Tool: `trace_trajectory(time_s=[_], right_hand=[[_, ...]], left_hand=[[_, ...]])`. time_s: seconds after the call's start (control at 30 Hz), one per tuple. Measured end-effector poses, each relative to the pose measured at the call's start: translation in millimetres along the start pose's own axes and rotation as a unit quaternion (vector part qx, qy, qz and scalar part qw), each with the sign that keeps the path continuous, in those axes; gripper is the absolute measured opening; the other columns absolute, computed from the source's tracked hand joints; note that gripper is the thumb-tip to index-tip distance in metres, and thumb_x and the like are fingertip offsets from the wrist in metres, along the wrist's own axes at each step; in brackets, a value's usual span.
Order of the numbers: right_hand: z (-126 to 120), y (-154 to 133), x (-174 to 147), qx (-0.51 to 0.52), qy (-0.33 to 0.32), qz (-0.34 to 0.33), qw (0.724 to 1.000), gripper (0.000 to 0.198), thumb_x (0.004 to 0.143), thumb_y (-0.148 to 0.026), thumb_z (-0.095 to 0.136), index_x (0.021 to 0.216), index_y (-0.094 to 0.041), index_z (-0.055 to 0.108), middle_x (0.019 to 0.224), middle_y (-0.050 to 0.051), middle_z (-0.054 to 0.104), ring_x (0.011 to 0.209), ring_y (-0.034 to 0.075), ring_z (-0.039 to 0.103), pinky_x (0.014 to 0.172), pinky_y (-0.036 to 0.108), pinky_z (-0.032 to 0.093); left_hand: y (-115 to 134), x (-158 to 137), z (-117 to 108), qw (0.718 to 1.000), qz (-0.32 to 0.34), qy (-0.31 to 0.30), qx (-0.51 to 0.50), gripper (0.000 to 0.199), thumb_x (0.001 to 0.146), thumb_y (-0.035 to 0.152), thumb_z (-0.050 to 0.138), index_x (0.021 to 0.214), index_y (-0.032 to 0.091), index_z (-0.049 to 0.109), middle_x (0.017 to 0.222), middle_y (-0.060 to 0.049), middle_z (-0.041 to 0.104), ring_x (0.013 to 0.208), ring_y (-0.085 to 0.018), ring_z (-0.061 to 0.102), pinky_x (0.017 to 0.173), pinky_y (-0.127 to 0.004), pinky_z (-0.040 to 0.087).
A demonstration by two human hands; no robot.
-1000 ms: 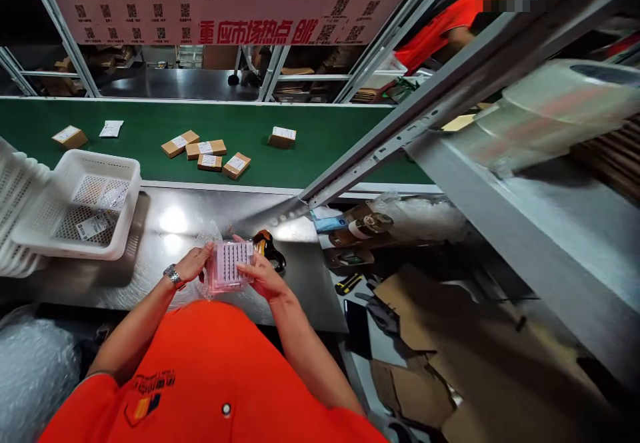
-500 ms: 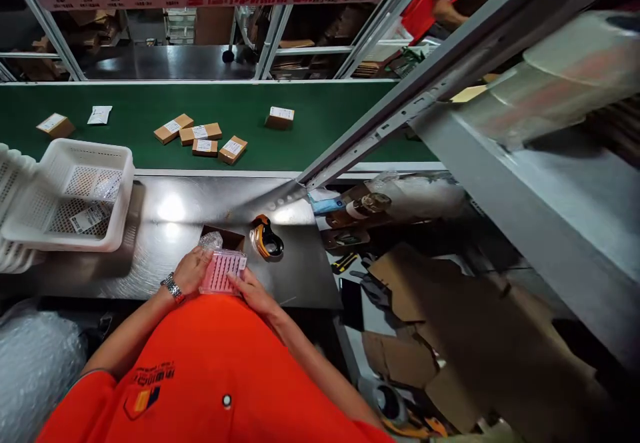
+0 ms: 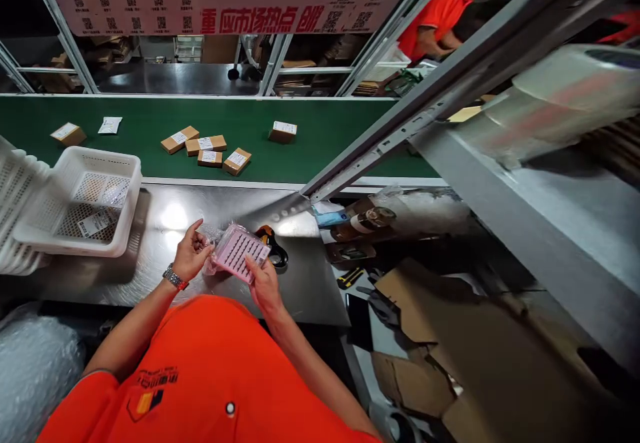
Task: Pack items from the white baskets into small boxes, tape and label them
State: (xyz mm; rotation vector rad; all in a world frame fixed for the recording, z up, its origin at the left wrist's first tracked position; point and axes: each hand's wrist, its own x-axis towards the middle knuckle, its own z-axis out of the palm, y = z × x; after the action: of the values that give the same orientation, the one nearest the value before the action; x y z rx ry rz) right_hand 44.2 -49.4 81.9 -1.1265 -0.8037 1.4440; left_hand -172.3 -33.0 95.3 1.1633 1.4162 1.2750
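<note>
A flat pink case (image 3: pixel 239 248) with rows of short dark strips, looking like a tray of false lashes, is held tilted above the metal bench. My right hand (image 3: pixel 265 288) grips its lower right edge, thumb on top. Clear bubble wrap (image 3: pixel 212 260) hangs at the case's left side. My left hand (image 3: pixel 193 254) pinches the edge of that wrap, its index finger raised. Just behind the case on the right lies an orange-and-black tape dispenser (image 3: pixel 276 251), partly covered. The small carton seen earlier is hidden now.
White plastic baskets (image 3: pixel 133 196) stand at the left of the metal bench (image 3: pixel 165 256). Several labelled cartons (image 3: pixel 206 144) lie on the green conveyor (image 3: pixel 340 133) behind. A slanted metal post (image 3: pixel 370 143) crosses at right. Cardboard and a knife (image 3: pixel 351 278) are on the lower right shelf.
The pink case has come up and forward from my waist, turning to the right. My left hand has moved off the case to the bubble wrap at its side. The view has tilted upward slightly.
</note>
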Motion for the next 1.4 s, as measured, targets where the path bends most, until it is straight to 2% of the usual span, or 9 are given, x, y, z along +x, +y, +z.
trace_trajectory(time_s=[0.17, 0.27, 0.4, 0.6, 0.9, 1.07, 1.13, 1.23, 1.4], right_hand=[[2.8, 8.9, 1.7, -0.075, 0.114, -0.109, 0.985, 0.058, 0.09, -0.061, 0.086, 0.13, -0.022, 0.071, 0.122, 0.012, 0.085, 0.112, 0.028, 0.081, 0.104, 0.046, 0.066], [-0.7, 16.8, -4.6, -0.117, 0.093, -0.142, 0.978, 0.059, 0.091, -0.063, 0.086, 0.13, -0.022, 0.068, 0.117, 0.013, 0.085, 0.108, 0.029, 0.081, 0.1, 0.048, 0.067], [-9.7, 24.9, -9.3, -0.234, 0.029, -0.198, 0.951, 0.056, 0.091, -0.065, 0.088, 0.122, -0.023, 0.068, 0.106, 0.012, 0.085, 0.092, 0.029, 0.081, 0.087, 0.045, 0.069], [-17.0, 10.7, 2.3, -0.36, -0.037, -0.295, 0.884, 0.05, 0.101, -0.063, 0.077, 0.132, -0.024, 0.07, 0.115, 0.015, 0.082, 0.102, 0.034, 0.08, 0.09, 0.05, 0.069], [-8.2, -12.4, 10.1, -0.396, -0.075, -0.279, 0.871, 0.034, 0.104, -0.054, 0.071, 0.122, -0.026, 0.076, 0.115, 0.015, 0.082, 0.106, 0.036, 0.077, 0.099, 0.054, 0.064], [-11.2, -16.5, 15.3, -0.425, -0.093, -0.291, 0.852, 0.029, 0.1, -0.034, 0.066, 0.125, -0.025, 0.077, 0.118, 0.015, 0.081, 0.11, 0.036, 0.074, 0.103, 0.055, 0.062], [-12.4, -16.2, 16.9, -0.422, -0.067, -0.273, 0.862, 0.033, 0.097, -0.032, 0.067, 0.127, -0.023, 0.077, 0.121, 0.016, 0.081, 0.113, 0.036, 0.074, 0.106, 0.054, 0.06], [-10.4, -12.1, 19.4, -0.375, 0.016, -0.192, 0.907, 0.041, 0.093, -0.048, 0.077, 0.124, -0.021, 0.075, 0.113, 0.015, 0.082, 0.103, 0.034, 0.075, 0.099, 0.051, 0.062], [4.0, 0.4, 27.3, -0.093, 0.071, -0.022, 0.993, 0.054, 0.081, -0.066, 0.087, 0.111, -0.024, 0.071, 0.103, 0.008, 0.083, 0.09, 0.027, 0.077, 0.087, 0.045, 0.066]], left_hand=[[0.9, 4.1, 6.4, 1.0, -0.016, 0.026, 0.006, 0.052, 0.081, 0.039, 0.096, 0.127, 0.018, 0.084, 0.083, 0.001, 0.074, 0.073, -0.014, 0.069, 0.071, -0.026, 0.058], [1.8, 8.3, 11.4, 0.999, 0.001, 0.044, 0.021, 0.035, 0.085, 0.046, 0.091, 0.105, 0.018, 0.088, 0.084, -0.003, 0.079, 0.076, -0.017, 0.072, 0.075, -0.03, 0.06], [7.7, 13.6, 18.3, 0.996, 0.042, 0.071, 0.041, 0.032, 0.093, 0.051, 0.083, 0.093, 0.02, 0.09, 0.089, -0.006, 0.084, 0.082, -0.02, 0.075, 0.082, -0.032, 0.061], [16.1, 18.4, 18.0, 0.987, 0.101, 0.072, 0.098, 0.039, 0.103, 0.056, 0.075, 0.104, 0.021, 0.093, 0.077, -0.003, 0.074, 0.076, -0.018, 0.068, 0.079, -0.031, 0.057], [20.9, 21.7, 16.4, 0.971, 0.109, 0.078, 0.196, 0.039, 0.115, 0.043, 0.06, 0.119, 0.016, 0.089, 0.082, -0.004, 0.065, 0.079, -0.02, 0.064, 0.083, -0.034, 0.055], [13.4, 14.4, 18.9, 0.949, 0.154, 0.024, 0.274, 0.032, 0.112, 0.031, 0.062, 0.129, 0.019, 0.086, 0.087, -0.006, 0.065, 0.08, -0.022, 0.064, 0.08, -0.033, 0.055], [6.5, 7.4, 23.2, 0.934, 0.182, -0.007, 0.307, 0.036, 0.111, 0.027, 0.059, 0.136, 0.018, 0.083, 0.091, -0.008, 0.068, 0.08, -0.023, 0.065, 0.077, -0.033, 0.055], [-3.6, -2.8, 31.1, 0.915, 0.212, -0.025, 0.342, 0.04, 0.109, 0.022, 0.058, 0.143, 0.018, 0.079, 0.095, -0.01, 0.071, 0.081, -0.024, 0.069, 0.075, -0.032, 0.056], [-8.2, -14.2, 42.6, 0.892, 0.222, -0.04, 0.391, 0.039, 0.108, 0.022, 0.06, 0.143, 0.019, 0.078, 0.096, -0.013, 0.077, 0.082, -0.026, 0.074, 0.071, -0.031, 0.056]])
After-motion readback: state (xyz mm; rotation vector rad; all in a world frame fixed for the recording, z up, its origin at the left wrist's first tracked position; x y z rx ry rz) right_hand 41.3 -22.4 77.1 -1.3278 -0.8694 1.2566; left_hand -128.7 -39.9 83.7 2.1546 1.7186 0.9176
